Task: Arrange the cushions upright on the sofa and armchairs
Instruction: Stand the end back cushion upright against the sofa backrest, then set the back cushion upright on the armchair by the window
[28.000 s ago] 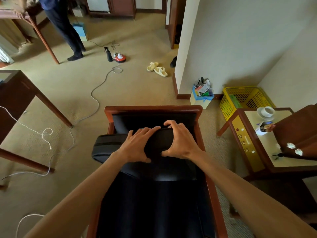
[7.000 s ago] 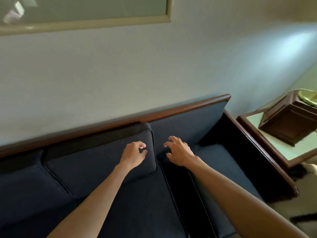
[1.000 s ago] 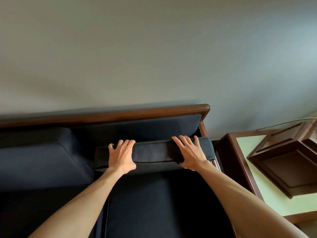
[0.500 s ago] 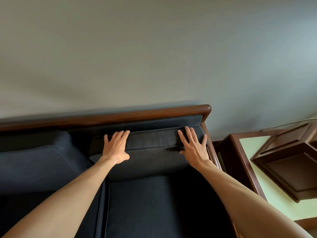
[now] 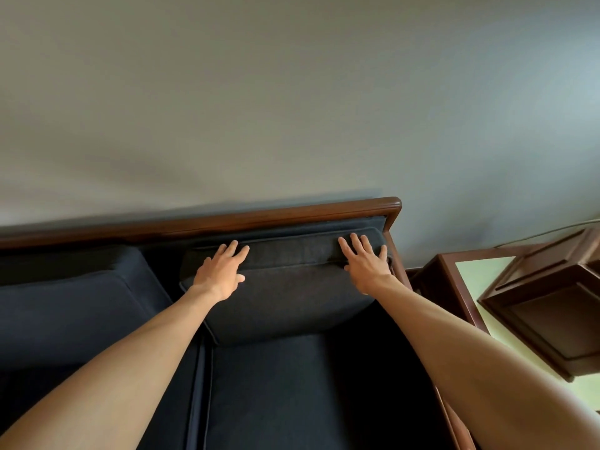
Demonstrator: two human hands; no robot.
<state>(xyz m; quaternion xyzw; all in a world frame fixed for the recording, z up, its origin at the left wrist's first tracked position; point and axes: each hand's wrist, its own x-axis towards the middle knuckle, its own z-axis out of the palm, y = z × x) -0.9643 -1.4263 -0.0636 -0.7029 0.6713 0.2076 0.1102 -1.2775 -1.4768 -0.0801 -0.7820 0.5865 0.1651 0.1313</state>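
Both hands lie flat with straight fingers on the dark cushion (image 5: 292, 287), the left hand (image 5: 220, 274) and right hand (image 5: 365, 267) grasping nothing. The cushion leans upright against the sofa (image 5: 276, 384) backrest, beside a second cushion (image 5: 74, 306).

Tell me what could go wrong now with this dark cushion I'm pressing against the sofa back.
The dark fabric back cushion may flop forward once the left hand and right hand let go. The right hand's fingers sit close to the brown wooden sofa frame and could get pinched.
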